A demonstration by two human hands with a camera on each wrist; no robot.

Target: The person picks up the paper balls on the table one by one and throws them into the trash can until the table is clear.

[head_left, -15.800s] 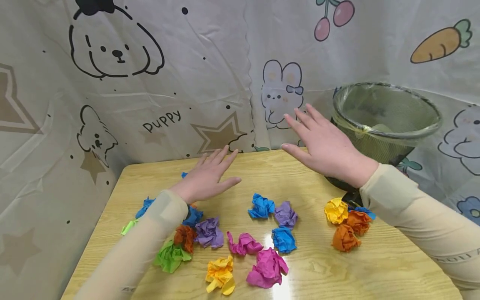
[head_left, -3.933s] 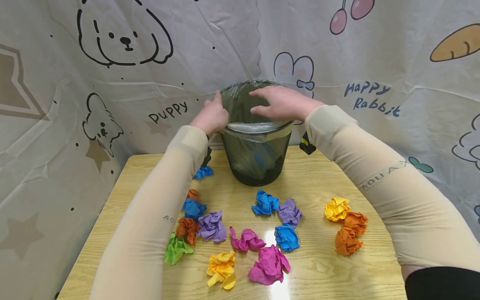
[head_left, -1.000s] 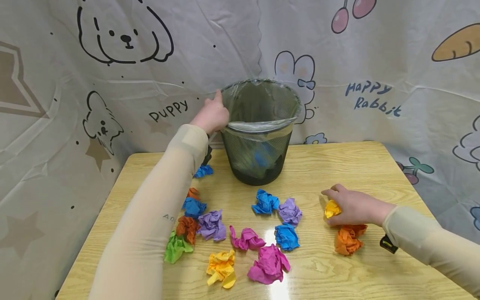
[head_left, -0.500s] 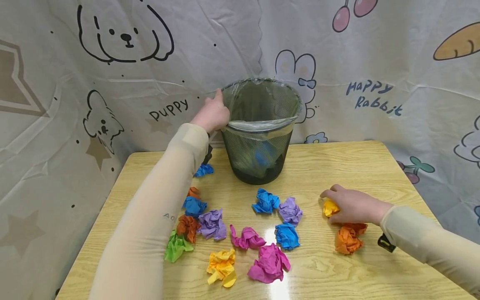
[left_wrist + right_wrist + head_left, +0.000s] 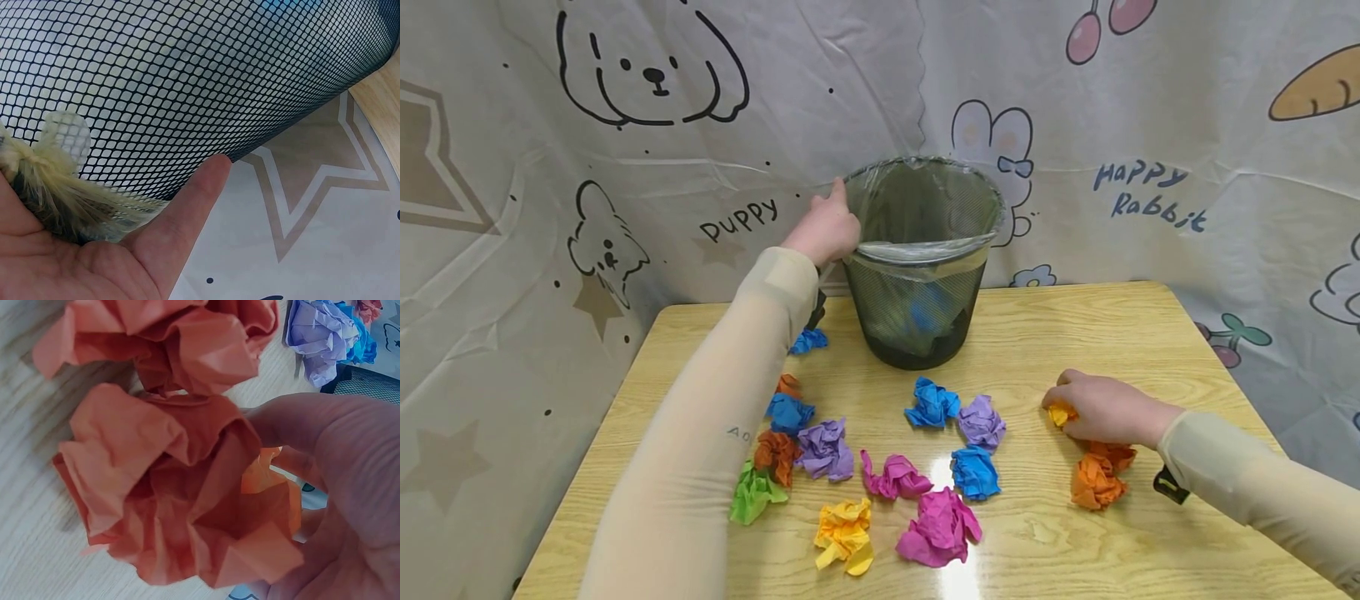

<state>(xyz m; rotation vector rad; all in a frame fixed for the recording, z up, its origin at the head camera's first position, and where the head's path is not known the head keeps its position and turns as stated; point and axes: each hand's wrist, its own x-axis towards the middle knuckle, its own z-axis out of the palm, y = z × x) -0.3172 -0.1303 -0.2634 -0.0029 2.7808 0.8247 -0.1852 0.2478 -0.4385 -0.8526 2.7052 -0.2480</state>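
A mesh waste bin with a clear liner stands at the back middle of the table. My left hand holds its left rim. In the left wrist view the thumb lies along the outside of the mesh, by a knot in the liner; the other fingers are mostly hidden. At the right, my right hand grips a yellow crumpled paper ball, its fingers curled round it. Two orange paper balls lie just in front of that hand and fill much of the right wrist view.
Blue, purple, magenta, yellow and green paper balls lie across the wooden table. Something blue shows through the bin's mesh. A printed curtain hangs behind; my left sleeve covers part of the left side.
The bin went from the back right to the middle. My right hand moved from above the bin to the yellow paper ball, and its fingers closed round it. My left hand stays on the rim.
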